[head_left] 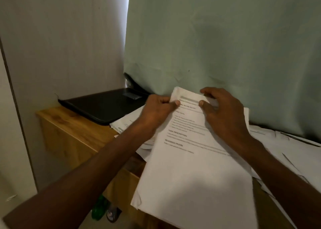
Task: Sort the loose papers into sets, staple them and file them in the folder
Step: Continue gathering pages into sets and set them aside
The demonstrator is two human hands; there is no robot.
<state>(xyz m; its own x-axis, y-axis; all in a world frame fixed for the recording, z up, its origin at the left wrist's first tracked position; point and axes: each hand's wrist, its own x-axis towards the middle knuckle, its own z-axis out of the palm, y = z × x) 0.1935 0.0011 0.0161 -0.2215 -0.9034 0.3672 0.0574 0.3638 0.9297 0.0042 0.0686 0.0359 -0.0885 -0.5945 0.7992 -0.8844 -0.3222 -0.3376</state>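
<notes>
Both forearms reach in; left hand (pixel 157 107) and right hand (pixel 224 110) pinch the paper set (pixel 191 159) at its top edge, sheets trailing below. Recommend squaring edges before stapling.

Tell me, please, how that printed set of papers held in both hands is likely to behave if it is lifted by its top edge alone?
The printed set will probably droop: it looks thin and its lower end overhangs the wooden table. Its sheets may fan apart, since no staple shows. The left hand and right hand pinch only the top corners, so it seems light.
</notes>
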